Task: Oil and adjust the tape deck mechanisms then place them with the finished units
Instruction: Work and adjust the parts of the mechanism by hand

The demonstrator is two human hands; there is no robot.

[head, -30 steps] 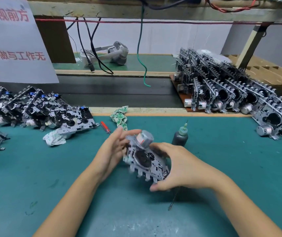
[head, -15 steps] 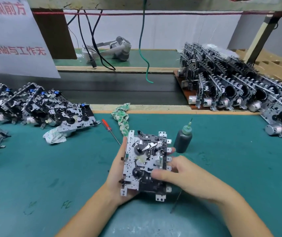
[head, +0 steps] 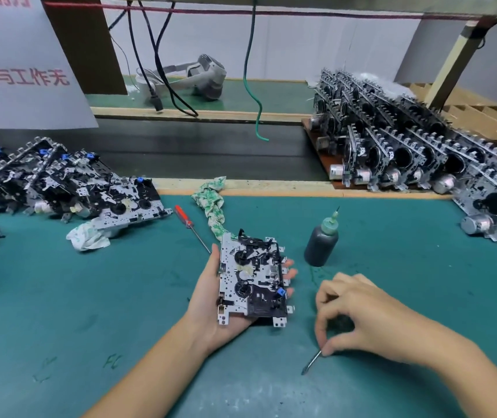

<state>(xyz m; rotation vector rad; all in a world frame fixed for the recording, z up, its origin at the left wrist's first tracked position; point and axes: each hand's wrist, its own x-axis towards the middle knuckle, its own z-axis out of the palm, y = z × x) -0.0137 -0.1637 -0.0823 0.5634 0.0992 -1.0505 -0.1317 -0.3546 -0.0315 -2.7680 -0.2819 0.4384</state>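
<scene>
Now, going L to R: well left of the grip, the pile of unfinished mechs is lying on the green mat, prob. the waiting stock, with a crumpled rag at its near edge. The left hand is cradling the tape deck mechanism flat on the palm, works side facing up, fingertips poking out past its right edge; it's holding w/ fingers curling under, likely so the gears are staying level and open to a tool from above. Just up-left of that grip a red-handled screwdriver and a green-print cloth are resting on the mat. Just up-right of the held mech the oil bottle is standing upright, nozzle up, near enough for quick dabs. The right hand is pinching a thin metal tool between thumb and fingers, narrow grip, tip touching or nearly touching the mat, so I'm judging it's getting picked up for adjusting. Far right of both grips the finished units are standing in rows. Vs half a sec ago: right hand was lying across the mech's lower right w/ the tool loose on the mat under it; now it's off the mech and gripping that tool, and the left hand is supporting the mech alone.
</scene>
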